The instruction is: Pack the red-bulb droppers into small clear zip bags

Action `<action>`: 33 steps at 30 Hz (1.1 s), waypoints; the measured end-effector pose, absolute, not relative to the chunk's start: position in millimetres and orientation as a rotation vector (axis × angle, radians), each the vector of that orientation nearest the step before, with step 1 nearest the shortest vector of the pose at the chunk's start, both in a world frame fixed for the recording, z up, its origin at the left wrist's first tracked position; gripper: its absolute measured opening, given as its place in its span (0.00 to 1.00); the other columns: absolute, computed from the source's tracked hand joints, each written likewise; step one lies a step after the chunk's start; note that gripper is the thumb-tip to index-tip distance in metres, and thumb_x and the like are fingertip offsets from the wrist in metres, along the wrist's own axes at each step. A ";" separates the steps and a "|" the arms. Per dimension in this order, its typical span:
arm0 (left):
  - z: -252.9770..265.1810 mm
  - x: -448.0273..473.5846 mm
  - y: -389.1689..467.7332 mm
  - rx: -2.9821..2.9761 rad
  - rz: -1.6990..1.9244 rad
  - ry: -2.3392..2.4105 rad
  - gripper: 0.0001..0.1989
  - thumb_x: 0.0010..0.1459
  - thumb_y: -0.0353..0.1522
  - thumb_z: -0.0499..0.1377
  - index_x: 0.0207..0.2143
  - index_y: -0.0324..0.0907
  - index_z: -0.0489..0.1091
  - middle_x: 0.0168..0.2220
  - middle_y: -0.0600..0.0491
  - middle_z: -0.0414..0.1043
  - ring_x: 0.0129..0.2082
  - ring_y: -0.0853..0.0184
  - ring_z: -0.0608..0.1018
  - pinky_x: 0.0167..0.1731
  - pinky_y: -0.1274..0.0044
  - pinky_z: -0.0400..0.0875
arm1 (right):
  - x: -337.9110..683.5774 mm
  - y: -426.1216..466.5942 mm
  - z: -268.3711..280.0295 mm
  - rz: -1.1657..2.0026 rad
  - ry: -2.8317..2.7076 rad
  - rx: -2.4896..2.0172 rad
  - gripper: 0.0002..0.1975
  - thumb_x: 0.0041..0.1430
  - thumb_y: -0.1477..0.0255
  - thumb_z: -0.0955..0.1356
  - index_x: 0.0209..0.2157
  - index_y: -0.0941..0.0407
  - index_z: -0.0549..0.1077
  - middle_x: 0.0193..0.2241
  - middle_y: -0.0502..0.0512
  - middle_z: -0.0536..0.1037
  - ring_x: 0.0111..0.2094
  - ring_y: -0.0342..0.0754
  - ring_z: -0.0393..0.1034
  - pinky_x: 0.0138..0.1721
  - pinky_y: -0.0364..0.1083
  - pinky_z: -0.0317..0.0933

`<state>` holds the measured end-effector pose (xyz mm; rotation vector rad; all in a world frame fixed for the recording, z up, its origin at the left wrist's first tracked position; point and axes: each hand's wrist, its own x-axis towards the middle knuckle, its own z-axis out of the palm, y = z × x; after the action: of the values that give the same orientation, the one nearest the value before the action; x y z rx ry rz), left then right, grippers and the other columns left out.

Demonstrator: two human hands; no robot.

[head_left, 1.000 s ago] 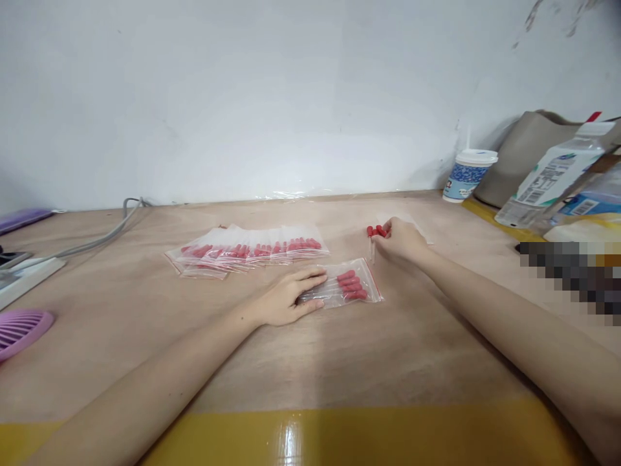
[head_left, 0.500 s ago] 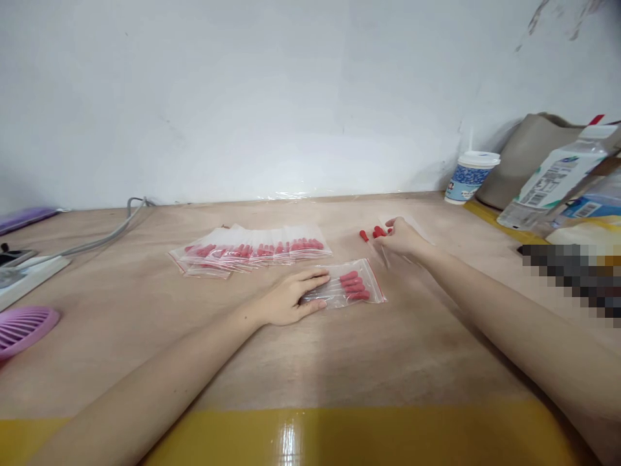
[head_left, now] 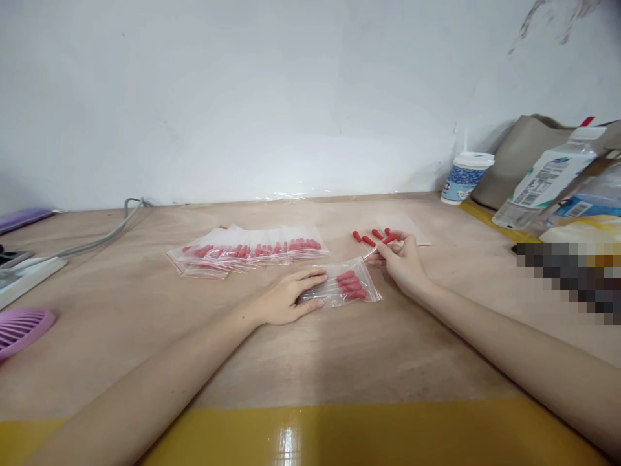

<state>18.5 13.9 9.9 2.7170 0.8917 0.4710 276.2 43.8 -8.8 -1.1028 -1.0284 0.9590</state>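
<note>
My left hand [head_left: 294,298] lies flat with fingers apart on the left part of a clear zip bag [head_left: 330,299]. Inside that bag are several droppers with red rubber bulbs [head_left: 352,285], their thin clear tubes pointing left toward my fingers. My right hand [head_left: 400,262] is closed in a pinch on one dropper [head_left: 389,239], its red bulb up and its thin tube slanting down left. The tube's tip is at the upper right corner of the bag, by the red-edged opening. Just beyond my right hand lie several loose droppers [head_left: 369,241].
Filled zip bags [head_left: 252,249] overlap in a row at the back left. An unfilled-looking bag [head_left: 412,232] lies behind my right hand. To the right stand a paper cup [head_left: 466,178], a plastic bottle [head_left: 546,178] and a grey bag [head_left: 507,152]. A cable [head_left: 107,238] and pink slatted object [head_left: 24,330] are left.
My right hand has picked up a dropper from the loose ones and moved it toward the bag's right edge. The left hand stays on the bag.
</note>
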 end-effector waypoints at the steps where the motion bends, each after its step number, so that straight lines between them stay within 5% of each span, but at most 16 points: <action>1: 10.3 18.5 13.5 2.715 0.477 0.894 0.26 0.60 0.41 0.53 0.58 0.39 0.58 0.59 0.44 0.58 0.59 0.59 0.62 0.57 0.64 0.58 | 274.1 42.6 -9.6 1.004 -1.002 -1.084 0.17 0.52 0.72 0.66 0.38 0.51 0.52 0.24 0.44 0.69 0.24 0.43 0.72 0.31 0.46 0.71; 9: 11.1 17.1 12.1 2.696 0.564 0.857 0.30 0.60 0.41 0.53 0.61 0.44 0.49 0.60 0.46 0.56 0.58 0.58 0.63 0.56 0.64 0.60 | 282.8 34.0 -10.8 1.275 -1.145 -1.063 0.10 0.50 0.69 0.69 0.32 0.55 0.63 0.25 0.47 0.73 0.21 0.39 0.69 0.23 0.39 0.65; 18: 9.9 17.3 13.5 2.700 0.548 0.856 0.29 0.60 0.40 0.53 0.61 0.44 0.49 0.59 0.45 0.57 0.57 0.58 0.64 0.55 0.64 0.61 | 304.4 39.5 6.5 1.538 -1.582 -1.143 0.18 0.38 0.68 0.76 0.32 0.59 0.72 0.20 0.47 0.72 0.16 0.35 0.62 0.15 0.36 0.54; 24: 11.0 17.3 12.7 2.697 0.549 0.857 0.28 0.60 0.40 0.53 0.61 0.44 0.50 0.59 0.45 0.58 0.57 0.58 0.65 0.55 0.64 0.61 | 291.3 41.7 3.2 1.414 -1.682 -1.214 0.19 0.42 0.61 0.73 0.36 0.58 0.76 0.12 0.46 0.68 0.14 0.37 0.60 0.16 0.39 0.55; 29: 10.9 18.0 13.4 2.705 0.562 0.850 0.28 0.60 0.40 0.53 0.60 0.43 0.51 0.58 0.45 0.59 0.56 0.58 0.66 0.54 0.64 0.62 | 273.3 40.2 -1.0 1.153 -1.502 -1.377 0.11 0.40 0.62 0.73 0.24 0.54 0.76 0.12 0.45 0.67 0.13 0.39 0.58 0.15 0.41 0.53; 33: 11.0 18.9 13.6 2.705 0.578 0.842 0.27 0.60 0.40 0.53 0.59 0.43 0.52 0.58 0.45 0.60 0.56 0.58 0.65 0.55 0.64 0.62 | 267.5 41.0 -6.0 1.116 -1.436 -1.322 0.10 0.37 0.64 0.75 0.17 0.53 0.72 0.15 0.48 0.71 0.18 0.44 0.64 0.20 0.45 0.60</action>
<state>18.9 13.6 11.0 2.7054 0.8420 0.5779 267.5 41.0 -6.0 -1.3217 -1.4359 1.1165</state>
